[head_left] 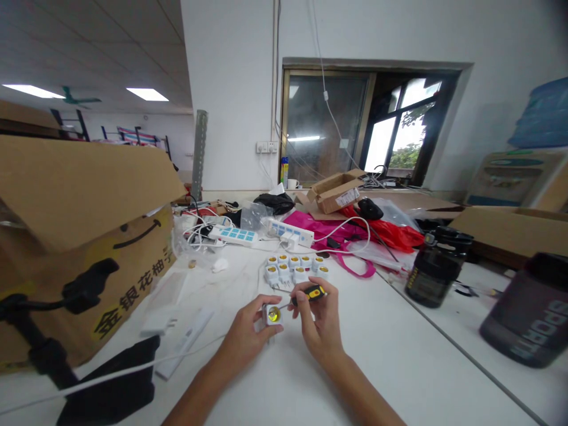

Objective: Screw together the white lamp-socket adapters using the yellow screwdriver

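yellow-black screwdriver [316,292] is partly hidden by right fingers [304,306].

Held piece [273,315]: we recorded a white rim, bright yellow inside. The screwdriver [312,294] had a black handle with yellow patches. Clustered pieces [299,274] repeated white around deeper gold. Table [377,355] was white. Strips [237,235] were white, set with blue blocks. We logged one bag [306,223] as magenta, the sack [402,235] as bright red. Box [84,189] was brown with black lettering; stand [110,378], black. Bottle [437,272] looked near-black, flask [528,313] dark grey with pale lettering. We saw the jug [539,115] was blue.
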Motion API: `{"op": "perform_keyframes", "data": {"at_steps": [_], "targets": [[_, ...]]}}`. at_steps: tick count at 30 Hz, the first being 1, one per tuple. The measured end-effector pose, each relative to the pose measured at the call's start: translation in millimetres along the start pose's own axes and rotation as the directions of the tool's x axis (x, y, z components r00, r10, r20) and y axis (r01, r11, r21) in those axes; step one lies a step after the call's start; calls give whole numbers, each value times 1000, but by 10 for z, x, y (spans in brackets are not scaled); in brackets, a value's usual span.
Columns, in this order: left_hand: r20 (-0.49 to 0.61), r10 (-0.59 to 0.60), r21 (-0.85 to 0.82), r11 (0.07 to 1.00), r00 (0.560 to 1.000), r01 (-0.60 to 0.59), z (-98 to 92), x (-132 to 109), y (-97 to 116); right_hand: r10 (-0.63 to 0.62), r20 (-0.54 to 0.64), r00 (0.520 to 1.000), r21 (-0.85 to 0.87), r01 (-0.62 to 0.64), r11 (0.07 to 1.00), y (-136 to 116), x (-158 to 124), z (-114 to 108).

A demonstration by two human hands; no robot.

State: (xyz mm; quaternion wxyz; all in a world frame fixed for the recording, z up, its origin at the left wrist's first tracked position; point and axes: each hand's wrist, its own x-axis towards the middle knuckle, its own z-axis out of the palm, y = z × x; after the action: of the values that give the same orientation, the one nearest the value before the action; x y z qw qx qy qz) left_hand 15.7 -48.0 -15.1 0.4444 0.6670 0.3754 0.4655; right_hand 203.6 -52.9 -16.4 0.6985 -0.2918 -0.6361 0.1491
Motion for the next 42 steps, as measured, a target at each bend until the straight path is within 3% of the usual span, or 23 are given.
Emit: {"op": "perform_keyframes", "data": {"at_steps": [15, 20, 26, 31, 33, 39, 42], "targets": [[100, 9, 78, 997, 995, -16, -43, 45, -149, -121, 126, 985, -196, 144, 970, -78, 126, -46], [136, 7, 65, 998, 991, -16, -45, 71, -205, -147, 194, 970, -215, 188, 958, -89, 240, 46], [161, -13, 55, 998, 987, 4, -48, 73, -181, -18, 248, 969, -8, 20, 1000, -4, 336, 156], [224, -34, 20, 999, 974, 30, -78, 131, -170, -11, 330, 944, 41, -3, 999, 46, 488, 155], [254, -46, 16, 999, 966, 44, -93, 181, -171, -12, 301, 953, 24, 5, 1000, 76, 549, 167], [339, -75, 11, 997, 938, 76, -106, 315, -125, 16, 63, 998, -46, -13, 999, 176, 535, 260], [344, -77, 24, 997, 936, 73, -105, 320, -111, 36, 90, 995, 16, -37, 999, 120, 456, 296]]}}
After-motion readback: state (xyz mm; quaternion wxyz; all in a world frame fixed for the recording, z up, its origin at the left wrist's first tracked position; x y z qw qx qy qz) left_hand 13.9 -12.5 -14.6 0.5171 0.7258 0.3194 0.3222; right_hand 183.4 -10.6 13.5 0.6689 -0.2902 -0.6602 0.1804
